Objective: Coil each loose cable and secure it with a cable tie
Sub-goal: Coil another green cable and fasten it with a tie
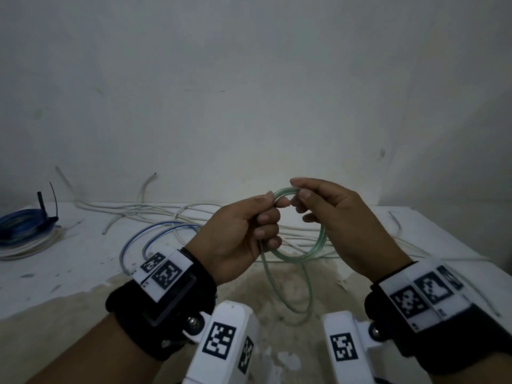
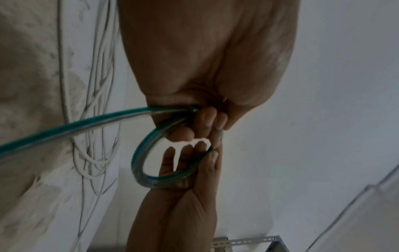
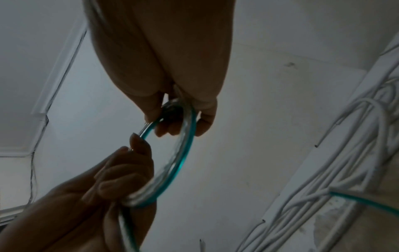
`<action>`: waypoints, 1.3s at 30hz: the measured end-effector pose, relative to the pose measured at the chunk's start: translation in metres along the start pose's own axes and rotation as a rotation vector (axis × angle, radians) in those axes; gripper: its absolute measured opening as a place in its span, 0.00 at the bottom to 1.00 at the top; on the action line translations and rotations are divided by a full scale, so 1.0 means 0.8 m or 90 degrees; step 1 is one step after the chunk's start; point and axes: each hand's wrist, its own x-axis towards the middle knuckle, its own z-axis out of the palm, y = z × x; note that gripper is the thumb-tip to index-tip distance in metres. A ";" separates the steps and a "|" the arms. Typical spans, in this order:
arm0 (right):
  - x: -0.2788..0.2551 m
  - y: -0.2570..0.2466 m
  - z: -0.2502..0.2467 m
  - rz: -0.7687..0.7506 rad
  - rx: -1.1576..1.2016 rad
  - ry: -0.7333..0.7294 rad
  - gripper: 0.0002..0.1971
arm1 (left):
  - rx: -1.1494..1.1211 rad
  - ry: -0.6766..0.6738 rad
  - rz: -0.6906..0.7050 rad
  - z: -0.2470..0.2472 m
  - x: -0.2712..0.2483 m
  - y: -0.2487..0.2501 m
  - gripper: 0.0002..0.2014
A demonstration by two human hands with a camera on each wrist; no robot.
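Observation:
A clear cable with a green stripe (image 1: pixel 313 250) is wound into a small coil held in the air above the table. My left hand (image 1: pixel 249 231) grips one side of the coil with curled fingers, and its loose end trails down to the table. My right hand (image 1: pixel 310 200) pinches the coil's top between thumb and fingertips. The left wrist view shows the green-striped cable (image 2: pixel 138 160) looped between both hands; the right wrist view shows the same green-striped cable (image 3: pixel 183 153) as a ring. Loose white cables (image 1: pixel 155 209) lie tangled along the wall.
A blue-striped cable (image 1: pixel 155 234) arcs on the white table (image 1: pixel 69 273) left of my hands. At the far left lies a coiled bundle (image 1: pixel 25 231) bound with a black cable tie (image 1: pixel 54 206). The wall stands close behind the table.

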 end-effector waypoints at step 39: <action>-0.025 0.102 0.014 0.189 0.033 0.059 0.07 | 0.153 0.188 -0.013 -0.077 0.018 -0.076 0.15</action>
